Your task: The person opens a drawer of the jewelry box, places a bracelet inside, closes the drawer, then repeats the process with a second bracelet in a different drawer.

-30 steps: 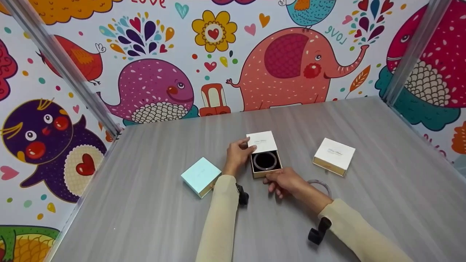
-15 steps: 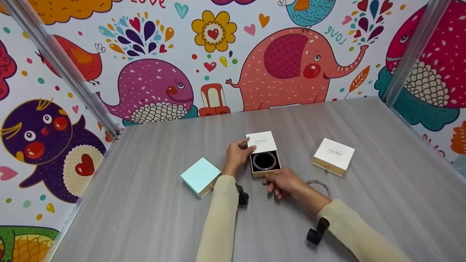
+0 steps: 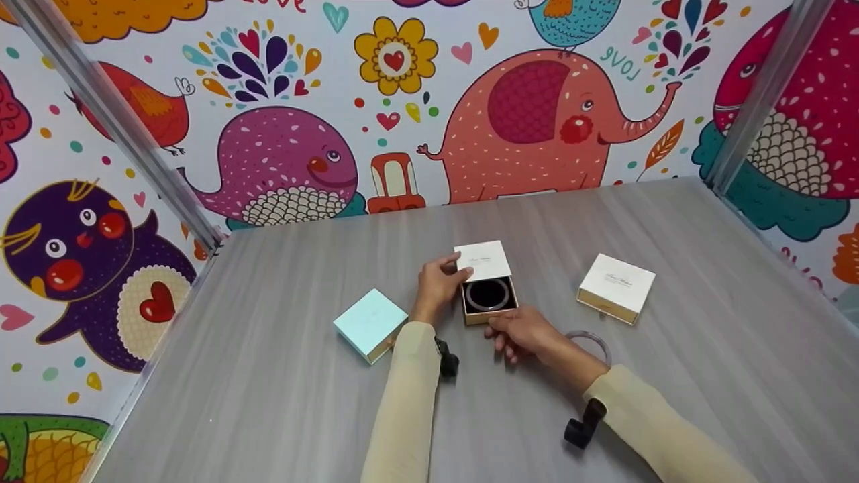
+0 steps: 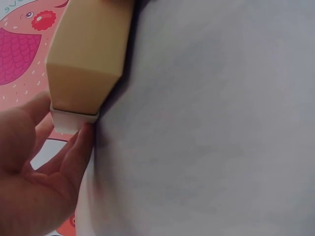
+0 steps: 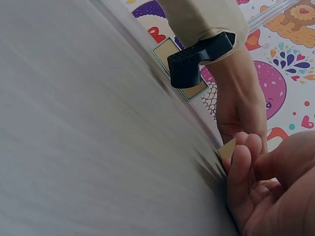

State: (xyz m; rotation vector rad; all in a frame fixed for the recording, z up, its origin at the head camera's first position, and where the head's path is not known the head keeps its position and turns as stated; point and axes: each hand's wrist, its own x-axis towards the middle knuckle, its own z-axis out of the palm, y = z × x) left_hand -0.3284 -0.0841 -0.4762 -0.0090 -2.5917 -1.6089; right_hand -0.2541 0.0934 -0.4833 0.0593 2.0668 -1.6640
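Observation:
My left hand (image 3: 437, 287) grips the white sleeve (image 3: 484, 261) of a jewelry box, its thumb on the top face. From that sleeve a gold drawer (image 3: 478, 318) with black lining sticks out toward me. Inside lies a round bangle (image 3: 469, 297), its far edge just under the sleeve. The fingers of my right hand (image 3: 527, 332) are curled, with the tips at the drawer's front; what they pinch there is hidden. In the left wrist view, thumb and fingers hold the white end of the box (image 4: 74, 120). In the right wrist view, my right hand (image 5: 268, 191) mostly covers the drawer.
A light-blue box (image 3: 371, 325) stands left of my left forearm. To the right is another white box (image 3: 616, 288) with a gold side. Behind my right wrist, a second clear bangle (image 3: 596, 340) lies on the grey wood-grain table (image 3: 282, 376). Printed walls (image 3: 402, 134) enclose the table.
The drawer has slid slightly into the white sleeve, so the bangle's far edge is now covered. The right hand has moved a little away from me with it; the left hand stays put.

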